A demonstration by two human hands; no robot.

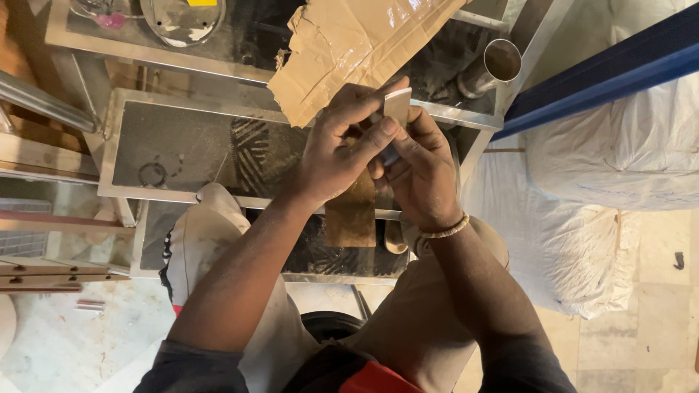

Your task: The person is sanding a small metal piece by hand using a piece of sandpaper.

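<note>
Your left hand (342,149) and right hand (419,171) meet over the steel frame (182,196), both pinched on a small flat metal piece (397,108) held upright between fingertips and thumbs. A brown strip (352,211), likely sandpaper, hangs below your left palm; whether you grip it cannot be told. Torn cardboard (349,47) lies just beyond your fingers, a steel tube (495,67) to its right, white wrapped bundles (611,153) further right

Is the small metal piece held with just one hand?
No, both the left hand and right hand pinch the small metal piece.
</note>
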